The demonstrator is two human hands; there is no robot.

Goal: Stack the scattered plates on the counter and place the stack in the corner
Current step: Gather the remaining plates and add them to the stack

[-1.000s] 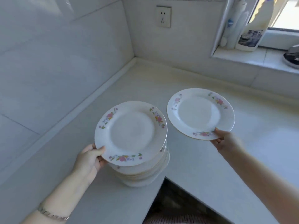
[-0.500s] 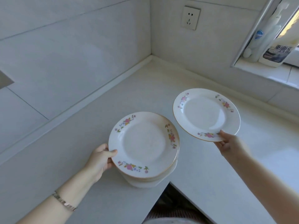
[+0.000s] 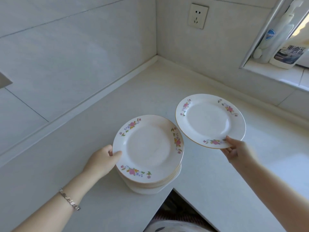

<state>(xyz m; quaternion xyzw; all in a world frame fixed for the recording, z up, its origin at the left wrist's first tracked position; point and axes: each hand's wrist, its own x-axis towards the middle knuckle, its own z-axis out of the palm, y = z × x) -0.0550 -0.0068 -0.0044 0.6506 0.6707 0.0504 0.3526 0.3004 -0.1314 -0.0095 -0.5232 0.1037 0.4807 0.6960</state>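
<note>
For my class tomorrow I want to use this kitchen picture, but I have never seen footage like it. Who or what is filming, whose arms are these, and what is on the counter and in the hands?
There is no machine here. A person wears a wide-angle camera on the head, looking forward and down, so the two bare arms reaching in from the bottom are their own.

The left hand, with a bracelet on its wrist, grips the rim of a stack of plates with flower patterns. The stack sits near the front edge of the pale counter.

The right hand holds a single plate of the same pattern by its near rim, raised beside the stack and not yet on it.

Behind, two tiled walls meet in the corner. A wall socket is there, and bottles stand on a window ledge at the right.
</note>
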